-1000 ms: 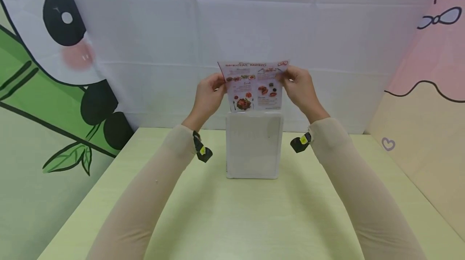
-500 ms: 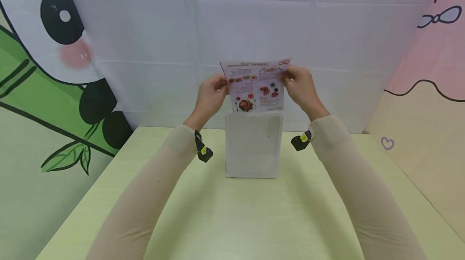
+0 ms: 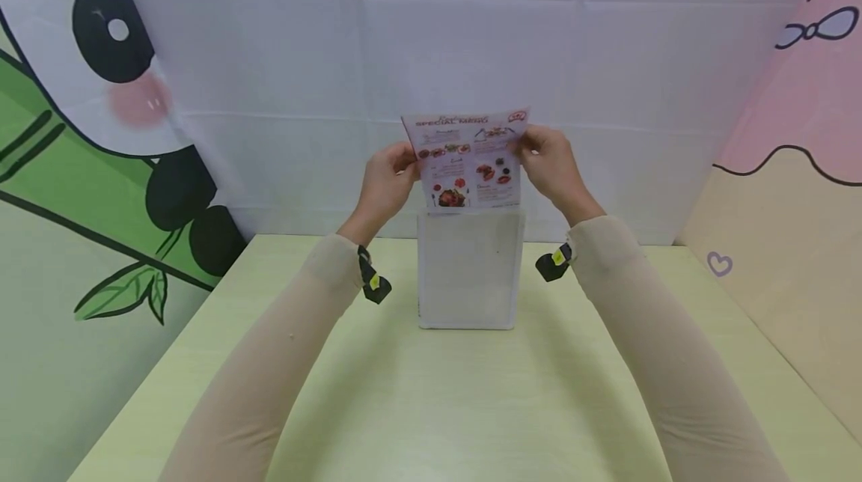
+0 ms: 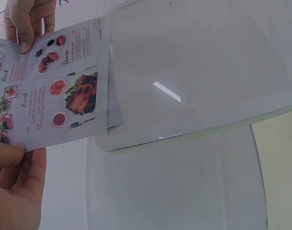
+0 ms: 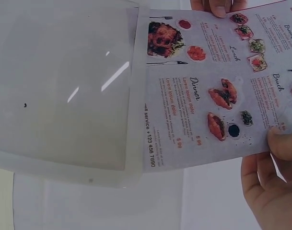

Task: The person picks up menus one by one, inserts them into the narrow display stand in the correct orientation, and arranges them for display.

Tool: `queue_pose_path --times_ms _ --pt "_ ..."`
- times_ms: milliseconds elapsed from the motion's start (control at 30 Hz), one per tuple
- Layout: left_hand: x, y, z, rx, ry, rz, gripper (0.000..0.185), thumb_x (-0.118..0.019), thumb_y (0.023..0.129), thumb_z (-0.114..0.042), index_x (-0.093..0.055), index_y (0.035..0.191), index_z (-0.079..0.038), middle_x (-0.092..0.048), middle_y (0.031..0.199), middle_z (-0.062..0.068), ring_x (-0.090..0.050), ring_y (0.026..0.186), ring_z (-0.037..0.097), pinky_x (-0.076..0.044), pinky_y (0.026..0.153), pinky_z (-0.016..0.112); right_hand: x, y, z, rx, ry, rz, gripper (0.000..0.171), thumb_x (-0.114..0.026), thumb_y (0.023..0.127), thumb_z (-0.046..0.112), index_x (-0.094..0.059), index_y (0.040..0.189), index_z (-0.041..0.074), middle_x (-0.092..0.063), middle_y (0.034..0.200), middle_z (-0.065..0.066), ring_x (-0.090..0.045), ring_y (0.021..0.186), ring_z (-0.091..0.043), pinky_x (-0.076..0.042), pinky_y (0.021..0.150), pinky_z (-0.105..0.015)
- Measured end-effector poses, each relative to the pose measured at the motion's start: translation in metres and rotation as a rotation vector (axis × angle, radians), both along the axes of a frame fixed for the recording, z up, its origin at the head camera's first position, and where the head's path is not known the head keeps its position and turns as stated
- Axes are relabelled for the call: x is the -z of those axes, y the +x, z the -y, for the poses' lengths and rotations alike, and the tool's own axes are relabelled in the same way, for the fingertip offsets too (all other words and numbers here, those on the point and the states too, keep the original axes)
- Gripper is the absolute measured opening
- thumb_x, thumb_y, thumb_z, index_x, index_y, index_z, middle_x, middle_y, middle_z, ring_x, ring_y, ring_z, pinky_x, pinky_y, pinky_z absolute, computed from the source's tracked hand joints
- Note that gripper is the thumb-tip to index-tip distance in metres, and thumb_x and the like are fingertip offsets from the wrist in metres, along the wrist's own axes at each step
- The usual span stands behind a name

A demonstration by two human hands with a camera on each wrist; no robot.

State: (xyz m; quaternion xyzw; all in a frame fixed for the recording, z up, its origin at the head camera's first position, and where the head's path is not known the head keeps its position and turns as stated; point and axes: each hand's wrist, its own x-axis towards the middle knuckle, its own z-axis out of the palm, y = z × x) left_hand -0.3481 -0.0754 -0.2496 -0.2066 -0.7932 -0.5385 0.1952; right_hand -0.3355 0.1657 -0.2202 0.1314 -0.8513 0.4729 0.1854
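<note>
Two hands hold one printed menu, white with red food photos, upright over a clear stand. The left hand and right hand pinch its side edges, arms raised. Its bottom edge just overlaps the stand's top; small text is unreadable.

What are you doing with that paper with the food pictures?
A person holds a menu sheet upright, the left hand pinching its left edge and the right hand pinching its right edge. Its bottom edge sits right at the top opening of a clear plastic stand on the pale green table. Only a sliver seems tucked in.
</note>
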Motion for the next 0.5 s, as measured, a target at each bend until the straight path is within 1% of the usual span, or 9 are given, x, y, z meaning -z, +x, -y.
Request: queue_pose_path --times_ms 200,367,500 --pt "0.0013 -0.0013 0.0017 -0.013 -0.008 0.018 0.014 -0.052 0.094 0.003 -0.062 0.104 0.006 -0.068 0.109 0.019 -0.067 0.101 0.027 -0.054 0.090 0.032 0.0011 -0.0012 0.0010 -0.002 0.011 0.002 0.027 -0.052 0.098 0.008 -0.062 0.123 0.001 -0.062 0.125 -0.016 -0.057 0.117 -0.026 -0.044 0.105 -0.041" --pt "0.0011 -0.0019 0.0033 -0.031 -0.024 0.012 0.015 -0.053 0.094 0.002 -0.063 0.105 0.004 -0.068 0.109 0.017 -0.067 0.101 0.026 -0.054 0.089 0.033 -0.0003 -0.0018 0.0034 -0.015 0.006 -0.004 0.027 -0.051 0.098 0.007 -0.062 0.123 0.001 -0.062 0.124 -0.016 -0.059 0.113 -0.027 -0.048 0.099 -0.041" --pt "0.0029 -0.0037 0.0047 -0.038 -0.028 0.005 0.014 -0.054 0.094 0.002 -0.063 0.104 0.004 -0.068 0.108 0.017 -0.067 0.101 0.026 -0.054 0.090 0.034 -0.0008 -0.0028 0.0057 -0.012 0.010 0.010 0.026 -0.051 0.098 0.006 -0.062 0.121 0.000 -0.063 0.123 -0.016 -0.060 0.110 -0.026 -0.048 0.099 -0.040"
